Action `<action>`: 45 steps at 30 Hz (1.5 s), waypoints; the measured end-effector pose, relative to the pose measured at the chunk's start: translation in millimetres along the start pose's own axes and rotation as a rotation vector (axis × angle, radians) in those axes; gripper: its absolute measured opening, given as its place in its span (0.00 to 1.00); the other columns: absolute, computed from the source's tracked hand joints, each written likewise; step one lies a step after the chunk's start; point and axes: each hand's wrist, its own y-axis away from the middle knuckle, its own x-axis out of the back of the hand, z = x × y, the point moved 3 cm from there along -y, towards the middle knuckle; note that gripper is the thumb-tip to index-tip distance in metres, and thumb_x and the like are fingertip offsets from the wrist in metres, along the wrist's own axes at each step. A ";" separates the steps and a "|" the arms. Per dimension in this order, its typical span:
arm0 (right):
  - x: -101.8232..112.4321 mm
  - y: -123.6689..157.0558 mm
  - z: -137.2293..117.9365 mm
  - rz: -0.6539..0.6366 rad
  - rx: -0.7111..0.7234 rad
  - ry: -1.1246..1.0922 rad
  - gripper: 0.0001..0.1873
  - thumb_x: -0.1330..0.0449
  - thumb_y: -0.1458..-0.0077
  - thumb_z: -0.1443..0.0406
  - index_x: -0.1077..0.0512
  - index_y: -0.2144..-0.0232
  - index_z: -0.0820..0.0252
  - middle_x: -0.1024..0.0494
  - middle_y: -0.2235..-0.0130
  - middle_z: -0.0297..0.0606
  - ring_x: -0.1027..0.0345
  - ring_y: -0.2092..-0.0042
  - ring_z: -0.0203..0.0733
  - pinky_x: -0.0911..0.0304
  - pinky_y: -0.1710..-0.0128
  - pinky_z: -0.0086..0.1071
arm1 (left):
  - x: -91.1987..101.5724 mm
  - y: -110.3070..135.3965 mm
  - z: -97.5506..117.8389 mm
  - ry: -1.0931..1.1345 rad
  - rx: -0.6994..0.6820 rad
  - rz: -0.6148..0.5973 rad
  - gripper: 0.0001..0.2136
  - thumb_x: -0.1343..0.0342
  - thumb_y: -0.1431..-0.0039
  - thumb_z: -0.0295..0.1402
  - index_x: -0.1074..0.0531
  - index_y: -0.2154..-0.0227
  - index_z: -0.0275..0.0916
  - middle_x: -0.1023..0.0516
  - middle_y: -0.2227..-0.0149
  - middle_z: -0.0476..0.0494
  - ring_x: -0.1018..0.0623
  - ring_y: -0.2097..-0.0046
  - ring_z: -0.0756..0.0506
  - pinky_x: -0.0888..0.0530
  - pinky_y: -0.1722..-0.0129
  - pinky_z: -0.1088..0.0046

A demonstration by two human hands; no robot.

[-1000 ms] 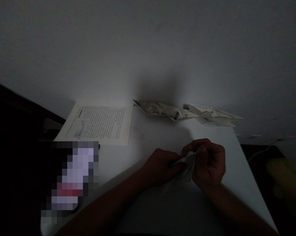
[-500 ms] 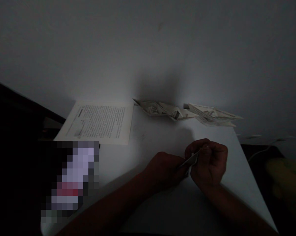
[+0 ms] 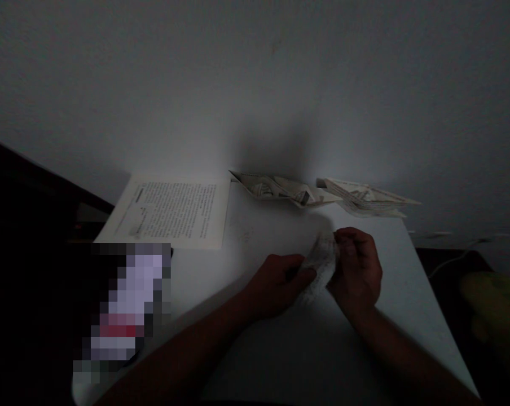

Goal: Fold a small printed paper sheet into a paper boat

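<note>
A small folded piece of printed paper (image 3: 322, 265) is held up between my two hands above the white table. My left hand (image 3: 280, 285) pinches its left lower side, with the thumb lying across the front. On the right edge, my right hand (image 3: 357, 268) closes its fingers on the paper, and its fingertips are partly in shadow. Motion blurs the print. Behind my hands, folded paper boats (image 3: 276, 189) made of printed pages stand along the wall. More boat-like folded paper (image 3: 365, 197) lies to their right, nested together.
Printed sheets (image 3: 174, 211) lie flat at the back left of the white table (image 3: 246, 361). Nearer on the left is a pixelated phone-like object (image 3: 126, 304). A pale wall (image 3: 255, 84) rises behind the table. Beyond the right edge are a white cable (image 3: 453, 258) and a blurred yellowish thing (image 3: 492, 310).
The folded paper has turned from nearly edge-on to showing its printed face. My right hand has shifted slightly left, and my left thumb now lies across the paper.
</note>
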 end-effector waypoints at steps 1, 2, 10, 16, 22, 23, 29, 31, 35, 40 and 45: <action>0.1 -0.5 0.2 -0.047 -0.015 -0.003 0.09 0.44 0.41 0.59 0.32 0.61 0.57 0.30 0.71 0.33 0.35 0.75 0.33 0.38 0.78 0.27 | 2.6 -1.0 -3.2 0.192 0.057 0.008 0.14 0.50 0.41 0.42 0.31 0.71 0.34 0.31 0.76 0.49 0.31 0.75 0.52 0.37 0.75 0.76; -0.3 -0.7 0.0 -0.098 -0.022 -0.011 0.09 0.44 0.41 0.59 0.32 0.61 0.57 0.30 0.72 0.32 0.36 0.76 0.33 0.38 0.78 0.28 | 4.3 -1.9 -6.0 0.388 0.106 0.006 0.15 0.49 0.42 0.43 0.31 0.67 0.34 0.28 0.75 0.47 0.29 0.75 0.51 0.34 0.74 0.75; -5.1 3.8 -4.8 -0.379 0.097 0.157 0.04 0.38 0.47 0.66 0.29 0.67 0.57 0.31 0.72 0.31 0.35 0.73 0.35 0.37 0.74 0.30 | 5.9 -5.5 -13.2 0.875 0.185 -0.015 0.13 0.47 0.45 0.39 0.32 0.66 0.32 0.27 0.79 0.45 0.28 0.81 0.49 0.31 0.81 0.74; -6.4 2.1 -5.6 -0.436 0.168 0.168 0.02 0.39 0.47 0.66 0.30 0.70 0.57 0.32 0.73 0.32 0.36 0.71 0.36 0.38 0.73 0.33 | 4.4 -2.4 -15.5 0.743 0.242 0.080 0.17 0.45 0.48 0.43 0.30 0.63 0.32 0.29 0.76 0.47 0.29 0.79 0.51 0.32 0.81 0.77; -3.6 2.6 -0.8 -0.443 0.127 0.198 0.02 0.39 0.47 0.65 0.30 0.70 0.57 0.32 0.74 0.31 0.37 0.72 0.35 0.37 0.73 0.32 | 7.9 -0.5 -10.2 0.450 0.153 0.148 0.21 0.49 0.43 0.49 0.28 0.61 0.33 0.26 0.70 0.44 0.28 0.71 0.50 0.32 0.72 0.76; -3.1 3.1 0.0 -0.441 0.112 0.194 0.03 0.39 0.47 0.65 0.30 0.70 0.57 0.32 0.74 0.31 0.37 0.72 0.35 0.37 0.73 0.32 | 8.2 -0.2 -9.2 0.404 0.127 0.156 0.22 0.50 0.42 0.49 0.27 0.61 0.33 0.25 0.68 0.44 0.28 0.69 0.50 0.32 0.70 0.76; 0.4 2.2 3.5 -0.336 -0.060 0.084 0.07 0.39 0.46 0.60 0.28 0.67 0.58 0.33 0.76 0.30 0.37 0.75 0.34 0.39 0.78 0.28 | 9.1 2.1 -5.9 0.229 0.055 0.119 0.20 0.55 0.37 0.48 0.29 0.63 0.34 0.28 0.69 0.47 0.31 0.68 0.50 0.34 0.69 0.76; 2.5 0.2 4.4 -0.289 -0.114 0.049 0.10 0.39 0.47 0.58 0.28 0.66 0.59 0.32 0.77 0.30 0.37 0.77 0.34 0.39 0.79 0.28 | 10.2 2.6 -4.1 0.082 0.052 0.076 0.21 0.57 0.37 0.48 0.30 0.67 0.35 0.31 0.73 0.50 0.33 0.71 0.51 0.37 0.72 0.77; 5.8 -4.6 5.5 -0.276 -0.180 0.065 0.12 0.39 0.46 0.56 0.28 0.69 0.60 0.30 0.77 0.31 0.36 0.76 0.35 0.40 0.79 0.28 | 11.5 3.7 1.7 -0.276 0.002 -0.027 0.19 0.58 0.36 0.46 0.34 0.75 0.37 0.39 0.80 0.53 0.36 0.76 0.52 0.42 0.76 0.77; 5.4 -6.6 1.3 -0.216 -0.177 0.148 0.15 0.40 0.45 0.57 0.31 0.78 0.60 0.33 0.80 0.29 0.41 0.78 0.32 0.43 0.80 0.26 | 12.2 4.6 1.8 -0.436 0.089 -0.020 0.21 0.46 0.48 0.54 0.30 0.73 0.37 0.35 0.80 0.52 0.35 0.77 0.51 0.42 0.77 0.77; 4.1 -3.3 -0.7 -0.108 -0.159 0.173 0.18 0.39 0.45 0.57 0.35 0.81 0.59 0.36 0.82 0.27 0.45 0.80 0.31 0.47 0.83 0.25 | 12.9 3.1 3.2 -0.374 0.150 -0.019 0.24 0.39 0.58 0.57 0.26 0.73 0.37 0.33 0.80 0.52 0.34 0.77 0.51 0.40 0.76 0.77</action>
